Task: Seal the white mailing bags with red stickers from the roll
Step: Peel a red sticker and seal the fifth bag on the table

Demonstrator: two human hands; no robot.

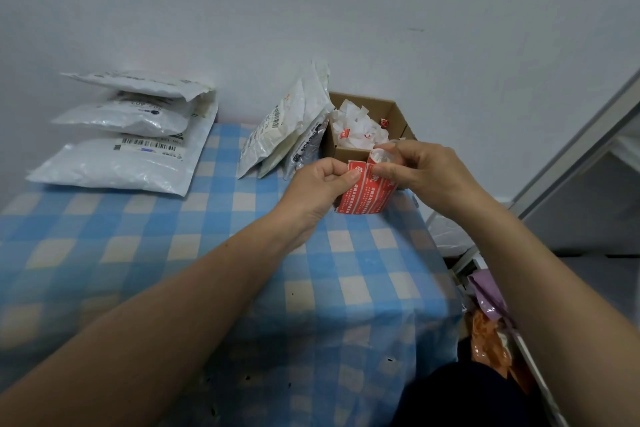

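The red sticker strip [365,192] is held in the air above the far right part of the table, just in front of the cardboard box [341,153]. Its red face with white print is turned towards the camera, and its lower end hangs free, close to the tablecloth [207,253]. At the top edge, a pale section [381,156] curls over towards the box.

The left hand [320,184] pinches the upper left corner of the strip: the thumb lies on the printed face, and the remaining fingers are curled in behind it. The right hand [422,170] pinches the upper right part at the curl, thumb in front and curled fingers above and behind. Whether a single sticker is lifted off the backing cannot be determined.

The box is open at the top and contains crumpled white paper scraps [360,128], some with red marks. Several white mailing bags [287,128] lean upright against the left side of the box. A second group, the stacked mailing bags [121,135], lies flat at the far left of the table against the wall [346,10], with barcode labels visible. The tablecloth has a blue, white and cream check pattern.

To the right of the table, lower down, a purple packet [488,291] and an orange packet [491,340] lie beside a pale metal frame [571,156]
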